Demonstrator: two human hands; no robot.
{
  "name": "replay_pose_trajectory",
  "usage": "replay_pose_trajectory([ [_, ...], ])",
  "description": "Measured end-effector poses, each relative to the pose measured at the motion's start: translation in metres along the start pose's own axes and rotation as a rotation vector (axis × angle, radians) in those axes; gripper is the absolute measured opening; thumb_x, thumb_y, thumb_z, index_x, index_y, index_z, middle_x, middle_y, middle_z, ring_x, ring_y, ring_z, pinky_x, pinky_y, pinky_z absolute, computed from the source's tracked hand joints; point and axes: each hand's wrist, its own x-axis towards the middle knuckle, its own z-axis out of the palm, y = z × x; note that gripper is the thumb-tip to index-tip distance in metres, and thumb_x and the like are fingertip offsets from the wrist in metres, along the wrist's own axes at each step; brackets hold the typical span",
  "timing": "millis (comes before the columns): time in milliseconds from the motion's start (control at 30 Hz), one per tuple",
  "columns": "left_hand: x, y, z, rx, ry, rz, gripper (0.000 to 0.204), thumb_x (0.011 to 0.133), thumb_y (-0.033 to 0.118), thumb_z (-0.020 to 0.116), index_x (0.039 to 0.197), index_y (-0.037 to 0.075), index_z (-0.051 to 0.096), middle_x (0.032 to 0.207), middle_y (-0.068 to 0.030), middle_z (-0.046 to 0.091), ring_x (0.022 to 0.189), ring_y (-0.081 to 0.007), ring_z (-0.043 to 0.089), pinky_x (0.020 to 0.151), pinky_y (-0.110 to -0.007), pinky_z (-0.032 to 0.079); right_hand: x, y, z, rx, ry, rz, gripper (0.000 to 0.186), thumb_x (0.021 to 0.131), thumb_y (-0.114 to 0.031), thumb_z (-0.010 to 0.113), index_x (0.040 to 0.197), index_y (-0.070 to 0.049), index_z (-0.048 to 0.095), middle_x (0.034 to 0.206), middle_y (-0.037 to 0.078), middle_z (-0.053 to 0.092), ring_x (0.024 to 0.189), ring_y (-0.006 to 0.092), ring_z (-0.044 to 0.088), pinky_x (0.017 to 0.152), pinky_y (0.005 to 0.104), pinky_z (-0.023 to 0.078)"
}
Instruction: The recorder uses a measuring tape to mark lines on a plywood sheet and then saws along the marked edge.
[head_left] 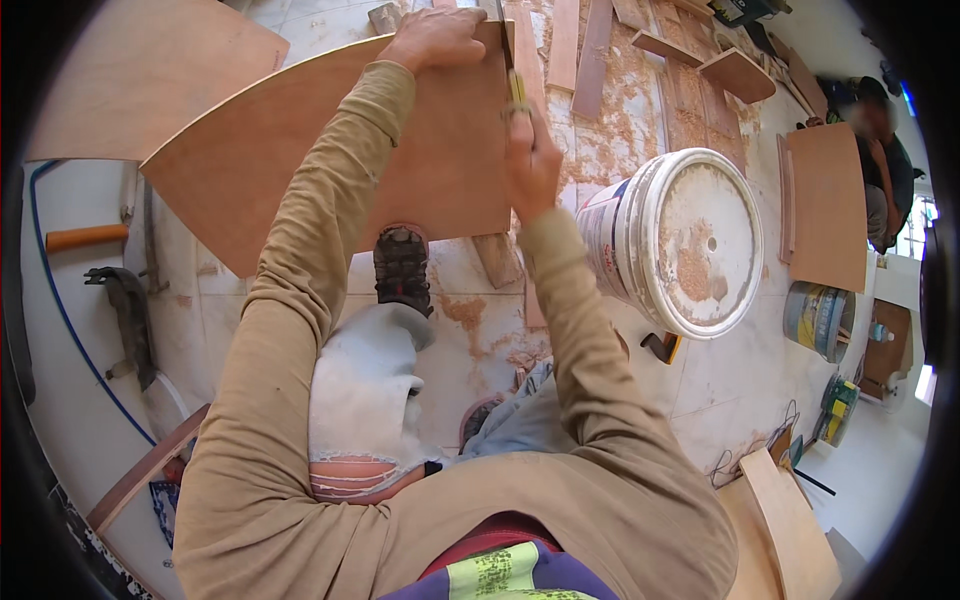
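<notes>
A brown plywood panel [330, 170] with one curved edge lies in front of me, raised on wood scraps at its near right. My left hand [437, 40] grips it at the far edge, close to the right corner. In my right hand [532, 165] is a hand saw [516, 88], held by its yellowish handle. Its dark, narrow blade runs along the panel's right edge and leaves the picture at the top. My dark shoe [403, 268] rests at the panel's near edge.
Right of my right arm stands a white lidded bucket [700, 245]. Sawdust and several wood strips [592, 55] cover the floor beyond. A second plywood sheet [150, 75] lies far left, near a hammer [125, 315]. Another person [885, 165] sits far right behind a board [828, 205].
</notes>
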Motion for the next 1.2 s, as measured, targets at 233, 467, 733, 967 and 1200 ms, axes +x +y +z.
replay_pose_trajectory([
  [233, -0.001, -0.001, -0.005, -0.02, -0.065, -0.007, 0.063, 0.086, 0.037, 0.059, 0.146, 0.017, 0.052, 0.142, -0.0124, 0.059, 0.135, -0.0318, 0.052, 0.111, -0.047, 0.04, 0.01, 0.031, 0.004, -0.001, -0.025, -0.076, 0.044, 0.105, -0.036, 0.05, 0.139, -0.009, 0.058, 0.109, 0.024, 0.071, 0.097, 0.0345, 0.071, 0.085, 0.0387, 0.054],
  [467, 0.005, -0.008, 0.004, -0.003, -0.002, 0.027, 0.063, 0.091, 0.042, 0.062, 0.146, 0.014, 0.052, 0.146, -0.013, 0.056, 0.137, -0.0301, 0.05, 0.114, -0.048, 0.037, -0.07, -0.026, -0.032, -0.007, -0.022, 0.1, 0.042, 0.105, -0.025, 0.047, 0.135, 0.002, 0.059, 0.114, 0.016, 0.07, 0.099, 0.0211, 0.066, 0.088, 0.0345, 0.051],
  [733, -0.05, 0.011, -0.023, -0.102, 0.099, 0.214, 0.054, 0.08, 0.02, 0.056, 0.132, 0.004, 0.062, 0.127, -0.022, 0.066, 0.124, -0.0364, 0.059, 0.107, -0.045, 0.045, 0.015, -0.01, 0.007, 0.184, 0.046, -0.2, 0.041, 0.107, -0.029, 0.048, 0.123, 0.003, 0.066, 0.112, 0.012, 0.071, 0.107, 0.0189, 0.063, 0.094, 0.0319, 0.049],
  [967, -0.027, 0.016, -0.013, -0.182, 0.005, 0.041, 0.052, 0.086, 0.025, 0.058, 0.135, 0.007, 0.062, 0.132, -0.0217, 0.064, 0.127, -0.0348, 0.058, 0.109, -0.045, 0.043, 0.019, 0.004, 0.008, 0.195, -0.053, -0.017, 0.045, 0.107, -0.034, 0.051, 0.131, 0.002, 0.061, 0.107, 0.01, 0.071, 0.101, 0.0136, 0.061, 0.089, 0.0274, 0.049],
  [1200, -0.004, -0.002, 0.004, -0.036, -0.003, 0.083, 0.05, 0.088, 0.03, 0.059, 0.133, 0.008, 0.064, 0.131, -0.0223, 0.064, 0.128, -0.0386, 0.057, 0.112, -0.049, 0.038, -0.112, -0.006, -0.04, 0.064, -0.021, 0.115, 0.045, 0.106, -0.025, 0.046, 0.136, 0.008, 0.055, 0.124, 0.018, 0.066, 0.112, 0.0238, 0.063, 0.098, 0.0347, 0.049],
])
